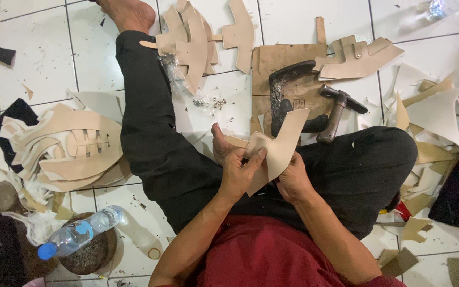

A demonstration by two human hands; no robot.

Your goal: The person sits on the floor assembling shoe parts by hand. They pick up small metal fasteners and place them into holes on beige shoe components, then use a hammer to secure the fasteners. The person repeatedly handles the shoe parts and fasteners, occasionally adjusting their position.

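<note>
I sit on a white tiled floor in black trousers, one leg stretched out. Both hands hold one tan leather cut piece (pixel 277 149) over my lap. My left hand (pixel 240 172) grips its lower left edge, thumb on the face. My right hand (pixel 293 180) holds it from below and behind on the right. Just beyond the piece lie a dark hammer (pixel 338 109) and a black metal anvil-like tool (pixel 285 87) on a brown cardboard sheet (pixel 288 56).
A stack of tan cut pieces (pixel 195 37) lies by my outstretched leg, another pile (pixel 73 146) to the left, more pieces (pixel 359 56) and scraps (pixel 431 114) to the right. A plastic water bottle (pixel 78 234) rests on a round brown object at lower left.
</note>
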